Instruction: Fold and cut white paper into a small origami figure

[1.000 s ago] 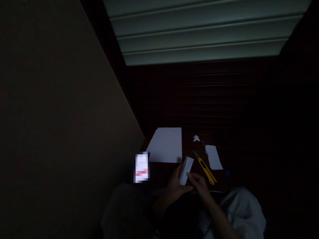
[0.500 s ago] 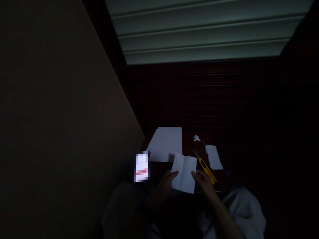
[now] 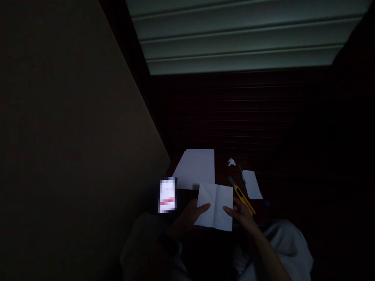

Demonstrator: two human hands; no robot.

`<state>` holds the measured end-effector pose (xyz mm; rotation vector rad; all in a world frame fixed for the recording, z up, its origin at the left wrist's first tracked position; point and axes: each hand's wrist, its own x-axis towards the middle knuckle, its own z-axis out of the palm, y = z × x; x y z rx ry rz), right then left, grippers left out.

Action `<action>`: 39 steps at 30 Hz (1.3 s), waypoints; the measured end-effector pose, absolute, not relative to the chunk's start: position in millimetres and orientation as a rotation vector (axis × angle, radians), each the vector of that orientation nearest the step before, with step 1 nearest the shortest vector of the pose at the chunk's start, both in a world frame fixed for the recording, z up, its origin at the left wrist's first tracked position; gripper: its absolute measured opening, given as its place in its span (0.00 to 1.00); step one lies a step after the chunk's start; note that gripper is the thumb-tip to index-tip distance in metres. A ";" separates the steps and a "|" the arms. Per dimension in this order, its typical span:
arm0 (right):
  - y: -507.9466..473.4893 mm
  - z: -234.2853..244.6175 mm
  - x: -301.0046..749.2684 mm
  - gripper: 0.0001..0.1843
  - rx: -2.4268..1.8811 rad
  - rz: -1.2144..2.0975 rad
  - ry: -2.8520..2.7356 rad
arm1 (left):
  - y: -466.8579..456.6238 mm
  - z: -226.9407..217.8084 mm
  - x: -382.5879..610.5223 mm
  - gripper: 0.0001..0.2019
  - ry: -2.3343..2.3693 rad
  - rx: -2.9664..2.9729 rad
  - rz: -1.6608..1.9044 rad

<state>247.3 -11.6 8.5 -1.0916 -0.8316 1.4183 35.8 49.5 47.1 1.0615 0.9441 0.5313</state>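
Creased paper (image 3: 216,207) — left fingers (image 3: 204,208) gripping one side, right fingers (image 3: 230,211) opposite.

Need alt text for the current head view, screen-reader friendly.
In dim light, a person's left hand and right hand hold a creased white sheet open between them. Beyond it lie a larger white paper and a small cut-out-like paper shape; a yellow utility knife lies beside the right hand.

Papers (image 3: 195,168) are laid far left on the table (image 3: 222,168), with a scrap (image 3: 231,162) to their right. Nearer, the sheet (image 3: 216,216) is held between left hand (image 3: 191,212) and right hand (image 3: 243,214); rightward, cutter (image 3: 243,200), pen (image 3: 241,174) and slip (image 3: 253,185) are ranged in order.
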 end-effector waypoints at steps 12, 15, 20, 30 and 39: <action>-10.0 -3.8 250.6 0.23 -1.147 1.455 -0.846 | 53.4 46.6 28.7 0.26 0.941 1.073 0.499; -10.9 -1.6 250.8 0.22 -1.106 1.486 -0.850 | 52.1 49.2 27.9 0.27 0.938 1.052 0.484; -11.5 4.1 251.0 0.22 -1.143 1.478 -0.891 | 49.2 55.8 29.5 0.27 0.870 1.070 0.495; -15.7 8.8 255.6 0.22 -1.120 1.588 -0.954 | 54.6 53.6 28.5 0.26 0.836 1.158 0.417; -15.5 10.0 257.9 0.20 -1.063 1.642 -0.925 | 56.2 55.7 29.1 0.26 0.767 1.187 0.395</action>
